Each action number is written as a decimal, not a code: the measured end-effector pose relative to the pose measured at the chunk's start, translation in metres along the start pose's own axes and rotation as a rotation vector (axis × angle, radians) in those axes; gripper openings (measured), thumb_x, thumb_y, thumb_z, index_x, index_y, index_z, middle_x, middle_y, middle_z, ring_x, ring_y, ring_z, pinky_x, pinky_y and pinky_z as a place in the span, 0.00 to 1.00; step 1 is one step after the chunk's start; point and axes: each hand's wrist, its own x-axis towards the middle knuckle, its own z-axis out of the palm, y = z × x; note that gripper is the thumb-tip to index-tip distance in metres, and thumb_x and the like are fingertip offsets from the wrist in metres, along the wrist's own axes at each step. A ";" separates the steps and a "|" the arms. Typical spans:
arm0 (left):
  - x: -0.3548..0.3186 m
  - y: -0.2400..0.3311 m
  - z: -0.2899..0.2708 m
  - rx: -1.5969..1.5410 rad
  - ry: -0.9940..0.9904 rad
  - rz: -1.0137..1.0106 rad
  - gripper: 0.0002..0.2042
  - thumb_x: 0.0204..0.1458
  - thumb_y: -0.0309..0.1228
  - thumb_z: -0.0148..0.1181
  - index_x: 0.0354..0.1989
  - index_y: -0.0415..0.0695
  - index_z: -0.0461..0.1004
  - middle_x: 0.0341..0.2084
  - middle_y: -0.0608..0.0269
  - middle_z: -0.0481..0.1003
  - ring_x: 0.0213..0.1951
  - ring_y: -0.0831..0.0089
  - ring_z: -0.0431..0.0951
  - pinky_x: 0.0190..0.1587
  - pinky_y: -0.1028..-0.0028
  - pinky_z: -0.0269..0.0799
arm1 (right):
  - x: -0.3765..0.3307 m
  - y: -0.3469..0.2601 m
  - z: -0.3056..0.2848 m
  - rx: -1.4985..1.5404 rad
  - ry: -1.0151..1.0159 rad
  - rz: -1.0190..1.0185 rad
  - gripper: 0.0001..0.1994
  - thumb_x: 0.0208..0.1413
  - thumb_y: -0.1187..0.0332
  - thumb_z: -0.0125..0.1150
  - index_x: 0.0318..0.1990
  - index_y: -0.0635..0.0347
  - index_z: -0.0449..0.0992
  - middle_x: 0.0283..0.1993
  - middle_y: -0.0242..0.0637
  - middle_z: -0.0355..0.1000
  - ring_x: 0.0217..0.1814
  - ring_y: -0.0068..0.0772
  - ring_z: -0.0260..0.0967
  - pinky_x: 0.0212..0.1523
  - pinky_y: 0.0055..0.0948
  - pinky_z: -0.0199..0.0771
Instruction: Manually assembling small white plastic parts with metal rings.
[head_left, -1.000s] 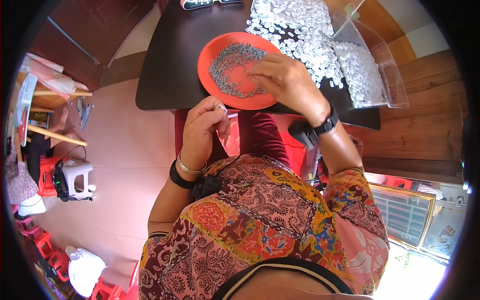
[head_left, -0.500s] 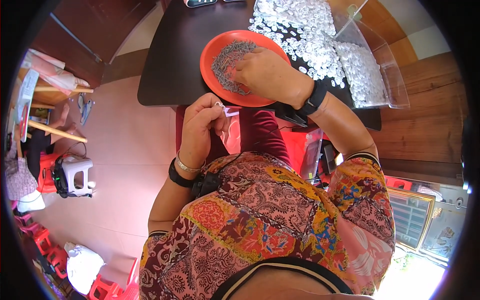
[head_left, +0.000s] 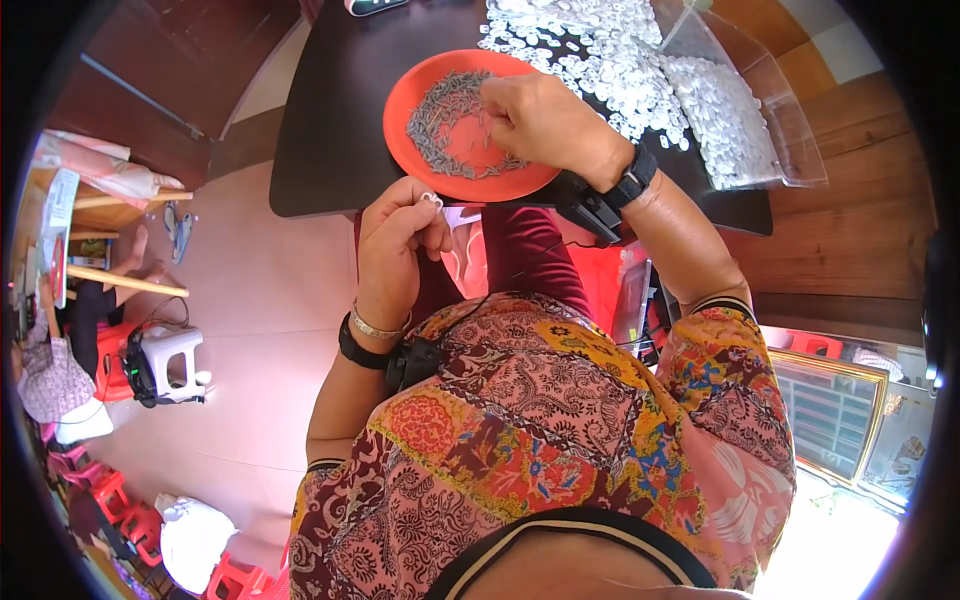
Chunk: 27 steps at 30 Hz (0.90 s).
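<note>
One left hand and one right hand; one small white piece in the left; one red plate; one clear bin, far right; grey pins, too many to count

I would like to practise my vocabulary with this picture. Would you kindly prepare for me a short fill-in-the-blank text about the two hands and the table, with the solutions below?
1. The hand pinching a small white piece is the person's ____ one.
2. The right hand is over the red plate, where the many small pieces are ____ in colour.
3. The scattered whitish pieces lie to the ____ of the plate.
4. The right wrist's band is ____ in colour.

Missing words: left; grey; right; black
</note>
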 end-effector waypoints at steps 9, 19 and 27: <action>0.005 0.004 0.009 0.114 -0.015 0.048 0.07 0.53 0.29 0.47 0.26 0.40 0.65 0.15 0.66 0.63 0.19 0.76 0.63 0.25 0.79 0.59 | -0.015 0.002 -0.005 0.478 0.112 0.060 0.06 0.51 0.77 0.54 0.37 0.65 0.75 0.29 0.38 0.75 0.31 0.31 0.74 0.34 0.28 0.74; 0.007 0.009 0.018 0.227 -0.020 0.133 0.07 0.55 0.29 0.47 0.27 0.39 0.66 0.16 0.67 0.64 0.20 0.80 0.63 0.25 0.80 0.58 | -0.032 -0.040 -0.016 1.235 -0.018 0.241 0.09 0.59 0.65 0.59 0.35 0.62 0.76 0.27 0.25 0.72 0.29 0.14 0.67 0.31 0.17 0.70; 0.003 0.014 0.025 0.233 -0.023 0.108 0.07 0.55 0.28 0.47 0.26 0.40 0.66 0.17 0.68 0.65 0.20 0.82 0.62 0.24 0.81 0.57 | -0.033 -0.047 -0.011 1.193 -0.120 0.176 0.07 0.60 0.68 0.56 0.35 0.63 0.75 0.29 0.27 0.72 0.31 0.14 0.68 0.35 0.17 0.71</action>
